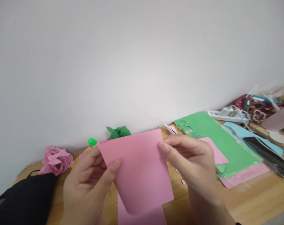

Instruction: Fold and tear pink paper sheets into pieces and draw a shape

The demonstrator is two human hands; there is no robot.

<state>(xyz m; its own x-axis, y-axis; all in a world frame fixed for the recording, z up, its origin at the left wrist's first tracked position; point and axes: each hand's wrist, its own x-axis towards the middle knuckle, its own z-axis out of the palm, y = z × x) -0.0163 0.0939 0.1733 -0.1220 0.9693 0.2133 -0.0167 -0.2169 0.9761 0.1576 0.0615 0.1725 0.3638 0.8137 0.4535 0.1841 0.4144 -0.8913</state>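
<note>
Between both hands I hold up a pink sheet of paper (142, 172), bent over at its lower edge. My left hand (90, 181) pinches its left side, thumb on the near face and fingers behind. At the upper right edge my right hand (191, 159) grips it between thumb and fingertips. Below it, another pink paper (142, 218) lies on the wooden table, partly covered. Behind the held sheet stand a green paper flower or leaf cluster (119, 132) and a bright green cap (92, 142). A white glue tube (170, 128) lies beyond my right hand.
To the left are crumpled pink paper strips (56, 160) and a black cloth or bag (27, 197). On the right lie green paper (226, 143), a dark phone-like object (266, 153) and a white power strip (227, 116) with cables. A pale wall (132, 62) rises behind the table (256, 200).
</note>
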